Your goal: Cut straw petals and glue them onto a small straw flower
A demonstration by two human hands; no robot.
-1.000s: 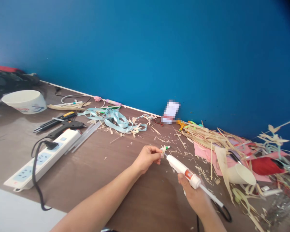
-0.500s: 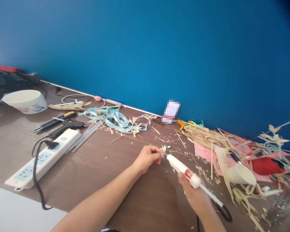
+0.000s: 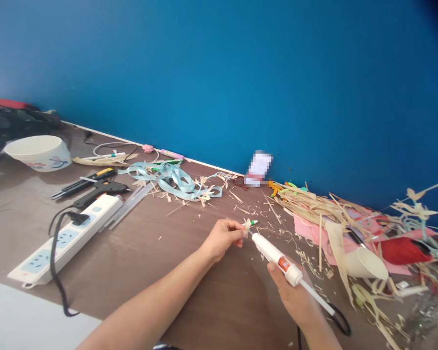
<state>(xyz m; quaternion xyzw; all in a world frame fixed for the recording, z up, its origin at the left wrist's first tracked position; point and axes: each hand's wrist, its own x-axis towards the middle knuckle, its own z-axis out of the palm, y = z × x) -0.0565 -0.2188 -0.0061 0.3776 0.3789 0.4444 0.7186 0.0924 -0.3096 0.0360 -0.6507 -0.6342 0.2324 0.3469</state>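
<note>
My left hand (image 3: 224, 238) is closed in a pinch on a small pale flower made of dried husk strips (image 3: 247, 225). In my right hand (image 3: 295, 296) is a white hot glue gun (image 3: 272, 250), held like a pen, with a red-orange window and a white stick jutting out of its back. The gun's metal tip touches or nearly touches the flower; I cannot tell which. Just behind the flower lies a marker with a green band (image 3: 254, 222), partly hidden. Pale husk scraps are scattered on the table around my hands.
At left are a power strip (image 3: 91, 228), a black glue gun (image 3: 104, 188), clear glue sticks (image 3: 133, 204), a cutter (image 3: 83, 182) and a white tub (image 3: 40, 150). Light-blue ribbon (image 3: 177, 182) lies mid-table. Husk strips (image 3: 314, 204), a paper cup (image 3: 367, 262) and a red pouch (image 3: 403, 249) crowd the right.
My right hand and the glue gun's rear end have shifted very slightly to the left. My left hand keeps its pinch on the flower in the same place.
</note>
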